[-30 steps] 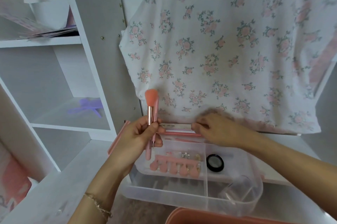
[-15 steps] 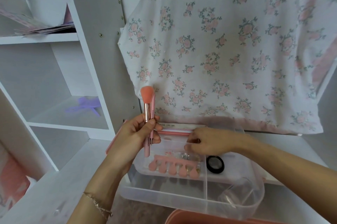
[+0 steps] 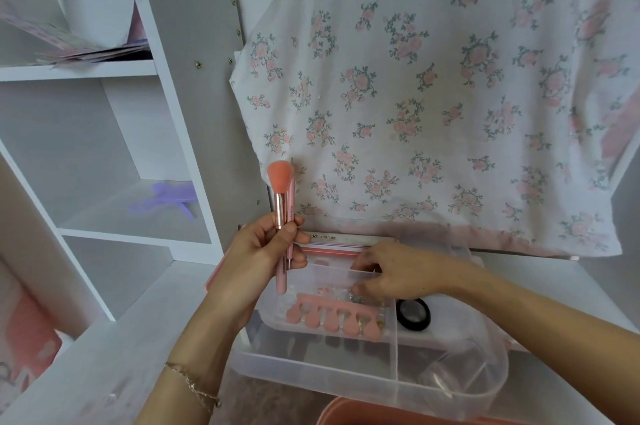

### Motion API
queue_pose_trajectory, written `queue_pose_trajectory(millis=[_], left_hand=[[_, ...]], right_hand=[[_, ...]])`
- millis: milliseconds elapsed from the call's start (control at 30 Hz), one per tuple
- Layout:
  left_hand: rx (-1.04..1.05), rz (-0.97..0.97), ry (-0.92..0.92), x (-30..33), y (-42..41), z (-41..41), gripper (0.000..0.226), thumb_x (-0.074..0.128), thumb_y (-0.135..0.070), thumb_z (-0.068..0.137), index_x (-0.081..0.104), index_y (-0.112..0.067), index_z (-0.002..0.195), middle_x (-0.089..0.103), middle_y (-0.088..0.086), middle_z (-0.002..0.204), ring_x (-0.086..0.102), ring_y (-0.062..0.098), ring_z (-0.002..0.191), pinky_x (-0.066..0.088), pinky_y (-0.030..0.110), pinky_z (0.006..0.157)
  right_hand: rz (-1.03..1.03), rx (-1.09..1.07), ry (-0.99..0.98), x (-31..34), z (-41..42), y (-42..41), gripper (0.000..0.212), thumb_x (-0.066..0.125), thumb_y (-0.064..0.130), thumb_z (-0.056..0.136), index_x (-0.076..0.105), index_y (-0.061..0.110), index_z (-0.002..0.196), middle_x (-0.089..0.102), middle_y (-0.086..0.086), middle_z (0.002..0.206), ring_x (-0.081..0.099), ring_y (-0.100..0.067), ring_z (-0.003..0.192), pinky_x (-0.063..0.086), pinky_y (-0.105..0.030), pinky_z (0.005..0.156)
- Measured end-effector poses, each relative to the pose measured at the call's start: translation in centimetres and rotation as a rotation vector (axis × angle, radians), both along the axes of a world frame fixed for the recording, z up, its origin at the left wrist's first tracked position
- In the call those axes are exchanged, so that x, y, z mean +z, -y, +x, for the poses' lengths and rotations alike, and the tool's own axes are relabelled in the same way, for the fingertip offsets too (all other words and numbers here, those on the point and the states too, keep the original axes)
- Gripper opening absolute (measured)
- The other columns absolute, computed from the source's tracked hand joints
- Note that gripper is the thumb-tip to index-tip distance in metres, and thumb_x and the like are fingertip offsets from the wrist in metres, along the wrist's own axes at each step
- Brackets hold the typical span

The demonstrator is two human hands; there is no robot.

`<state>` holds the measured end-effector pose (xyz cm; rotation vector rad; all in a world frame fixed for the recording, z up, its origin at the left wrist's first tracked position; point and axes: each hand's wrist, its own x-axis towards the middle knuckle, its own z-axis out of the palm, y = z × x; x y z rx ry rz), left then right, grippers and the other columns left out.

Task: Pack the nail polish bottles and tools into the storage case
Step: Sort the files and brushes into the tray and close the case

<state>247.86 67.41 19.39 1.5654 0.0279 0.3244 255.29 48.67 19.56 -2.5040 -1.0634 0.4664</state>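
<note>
Head view showed me the floral cloth (image 3: pixel 433 95) hanging behind the clear storage case (image 3: pixel 311 369), which sat on the white counter (image 3: pixel 104 355). Inside the case lay a pink toe separator (image 3: pixel 329 315). Above the case's left edge, my left hand (image 3: pixel 263 251) gripped a pink brush (image 3: pixel 280 213) and a thin tool (image 3: pixel 290 216) upright. My right hand (image 3: pixel 394 272) reached into the case, fingers curled; I couldn't tell whether they held anything.

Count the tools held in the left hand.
2, both upright in the left hand: a pink brush and, right beside it, a thin pink tool. The fingers may hide another.
</note>
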Motion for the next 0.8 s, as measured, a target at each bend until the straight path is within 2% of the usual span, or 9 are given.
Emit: queue_pose_trajectory(millis=[100, 200, 400, 500, 567, 633, 700, 733, 800], left_hand=[[0.002, 0.017, -0.001, 0.0, -0.1, 0.1, 0.017, 0.048, -0.014, 0.094, 0.064, -0.017, 0.097, 0.069, -0.005, 0.071, 0.062, 0.007, 0.060, 0.054, 0.020, 0.064], [0.000, 0.027, -0.003, 0.0, -0.1, 0.1, 0.017, 0.048, -0.014, 0.094, 0.064, -0.017, 0.098, 0.069, -0.006, 0.071, 0.062, 0.007, 0.061, 0.054, 0.021, 0.064], [0.008, 0.022, -0.012, 0.0, -0.1, 0.2, 0.016, 0.048, -0.015, 0.093, 0.064, -0.017, 0.098, 0.070, -0.006, 0.071, 0.062, 0.007, 0.061, 0.054, 0.020, 0.064], [0.017, 0.020, -0.010, 0.0, -0.2, 0.2, 0.017, 0.048, -0.014, 0.094, 0.064, -0.018, 0.097, 0.070, -0.006, 0.071, 0.062, 0.007, 0.060, 0.054, 0.020, 0.064], [0.020, 0.024, -0.005, 0.0, -0.1, 0.2, 0.017, 0.048, -0.014, 0.094, 0.064, -0.018, 0.097, 0.069, -0.006, 0.070, 0.062, 0.007, 0.060, 0.054, 0.020, 0.064], [0.017, 0.017, 0.003, 0.0, 0.1, 0.1, 0.017, 0.047, -0.013, 0.094, 0.063, -0.017, 0.097, 0.069, -0.006, 0.070, 0.062, 0.007, 0.059, 0.054, 0.020, 0.063], [0.022, 0.012, 0.003, 0.0, 0.2, 0.0, 0.017, 0.047, -0.012, 0.094, 0.063, -0.017, 0.097, 0.069, -0.006, 0.069, 0.061, 0.007, 0.059, 0.054, 0.020, 0.063], [0.023, 0.008, 0.002, 0.0, 0.3, -0.1, 0.017, 0.047, -0.012, 0.094, 0.063, -0.016, 0.098, 0.069, -0.006, 0.069, 0.061, 0.007, 0.058, 0.054, 0.020, 0.063], [0.022, -0.004, 0.004, 0.1, 0.5, -0.2, 0.017, 0.047, -0.011, 0.095, 0.063, -0.015, 0.098, 0.069, -0.006, 0.069, 0.060, 0.007, 0.058, 0.054, 0.020, 0.062]], right_hand=[[0.011, 0.005, 0.012, 0.0, 0.0, 0.0, 0.036, 0.052, 0.024, 0.088, 0.035, 0.013, 0.058, 0.033, -0.002, 0.060, 0.029, -0.012, 0.053, 0.025, -0.029, 0.053], [0.044, 0.025, 0.027, 0.0, 0.0, 0.3, 0.030, 0.051, 0.026, 0.090, 0.044, 0.004, 0.070, 0.038, -0.003, 0.069, 0.034, -0.013, 0.061, 0.028, -0.029, 0.059], [0.178, 0.079, -0.028, 0.4, 0.4, 1.0, 0.030, 0.051, 0.020, 0.092, 0.052, -0.005, 0.076, 0.041, -0.005, 0.066, 0.035, -0.012, 0.060, 0.030, -0.024, 0.059], [0.240, 0.041, -0.041, 0.2, 0.7, 1.4, 0.025, 0.052, 0.018, 0.092, 0.061, -0.006, 0.086, 0.057, -0.013, 0.072, 0.046, -0.024, 0.065, 0.038, -0.028, 0.065], [0.264, 0.003, -0.020, -0.2, 1.0, 1.5, 0.025, 0.052, 0.017, 0.092, 0.063, -0.005, 0.096, 0.063, -0.022, 0.090, 0.054, -0.032, 0.082, 0.041, -0.030, 0.073], [0.288, -0.031, 0.006, -0.4, 1.2, 1.7, 0.023, 0.052, 0.018, 0.092, 0.065, 0.002, 0.103, 0.065, -0.016, 0.090, 0.058, -0.021, 0.080, 0.041, -0.021, 0.068], [0.309, -0.070, 0.028, -0.6, 1.1, 2.0, 0.024, 0.050, 0.019, 0.093, 0.064, 0.012, 0.111, 0.063, 0.007, 0.082, 0.057, 0.003, 0.069, 0.040, -0.008, 0.067], [0.304, -0.079, 0.059, -0.6, 1.1, 2.1, 0.026, 0.049, 0.020, 0.094, 0.062, 0.015, 0.115, 0.058, 0.015, 0.082, 0.055, 0.007, 0.069, 0.040, -0.005, 0.068], [0.299, -0.062, 0.123, -0.5, 1.1, 2.3, 0.028, 0.046, 0.020, 0.095, 0.059, 0.016, 0.120, 0.055, 0.015, 0.092, 0.055, 0.001, 0.075, 0.039, -0.005, 0.071]])
